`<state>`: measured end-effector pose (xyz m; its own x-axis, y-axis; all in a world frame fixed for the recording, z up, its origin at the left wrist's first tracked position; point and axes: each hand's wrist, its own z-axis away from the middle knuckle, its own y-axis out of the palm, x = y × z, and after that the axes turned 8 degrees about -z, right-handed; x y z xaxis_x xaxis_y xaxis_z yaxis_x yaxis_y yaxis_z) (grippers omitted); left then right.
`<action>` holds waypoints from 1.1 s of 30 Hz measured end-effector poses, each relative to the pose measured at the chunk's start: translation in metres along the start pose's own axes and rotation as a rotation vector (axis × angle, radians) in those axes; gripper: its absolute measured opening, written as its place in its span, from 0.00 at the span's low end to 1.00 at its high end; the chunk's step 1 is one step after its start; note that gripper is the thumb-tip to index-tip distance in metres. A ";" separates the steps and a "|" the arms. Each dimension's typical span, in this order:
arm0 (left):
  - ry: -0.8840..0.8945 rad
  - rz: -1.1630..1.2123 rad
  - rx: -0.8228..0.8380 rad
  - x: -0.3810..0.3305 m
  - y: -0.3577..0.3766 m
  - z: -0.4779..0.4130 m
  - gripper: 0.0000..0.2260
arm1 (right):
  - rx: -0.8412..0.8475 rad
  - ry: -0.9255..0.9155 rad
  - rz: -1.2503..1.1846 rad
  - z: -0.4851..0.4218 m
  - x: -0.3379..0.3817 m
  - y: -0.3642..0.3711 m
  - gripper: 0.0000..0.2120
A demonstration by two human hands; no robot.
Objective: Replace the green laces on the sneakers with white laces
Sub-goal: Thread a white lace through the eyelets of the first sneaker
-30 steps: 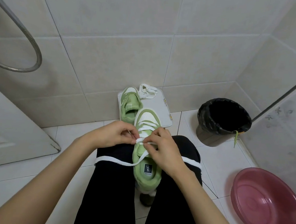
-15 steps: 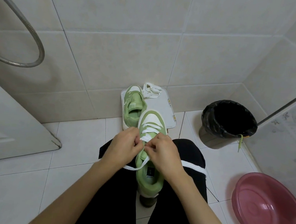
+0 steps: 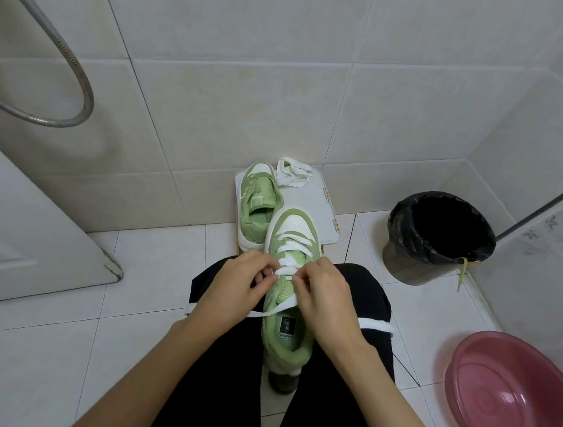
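A green and white sneaker (image 3: 287,337) lies between my knees, toe pointing away, with a white lace (image 3: 290,245) crossed through its front eyelets. My left hand (image 3: 235,286) pinches the lace at the shoe's left side. On the shoe's right side, my right hand (image 3: 325,295) pinches the same lace. Loose lace ends trail over both thighs. The second green sneaker (image 3: 257,204) stands unlaced on a white board (image 3: 319,203) by the wall. A spare white lace (image 3: 292,173) lies bunched beside it.
A black-lined bin (image 3: 439,235) stands at the right with a green lace (image 3: 462,270) hanging over its rim. A pink basin (image 3: 513,401) sits on the floor at lower right. A shower hose (image 3: 61,54) loops at upper left, above a white door (image 3: 14,222).
Both hands have drawn closer together at the sneaker's middle eyelets, and the loose lace end on the left has become shorter. The camera has tilted slightly.
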<state>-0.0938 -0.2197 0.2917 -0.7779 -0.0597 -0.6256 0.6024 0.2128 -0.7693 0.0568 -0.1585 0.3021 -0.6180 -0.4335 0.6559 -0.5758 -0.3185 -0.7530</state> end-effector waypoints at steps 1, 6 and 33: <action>-0.003 -0.007 0.002 0.000 0.000 0.000 0.03 | -0.003 0.022 -0.006 0.000 -0.002 -0.002 0.08; -0.059 -0.018 0.014 -0.002 -0.001 0.002 0.01 | 0.049 0.025 -0.065 0.004 -0.007 -0.013 0.05; -0.104 0.022 0.048 -0.013 0.001 0.011 0.10 | 0.008 0.028 -0.143 0.011 -0.016 -0.018 0.04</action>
<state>-0.0812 -0.2292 0.2972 -0.7429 -0.1568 -0.6507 0.6292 0.1682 -0.7588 0.0834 -0.1550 0.3043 -0.5451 -0.3592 0.7576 -0.6545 -0.3824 -0.6522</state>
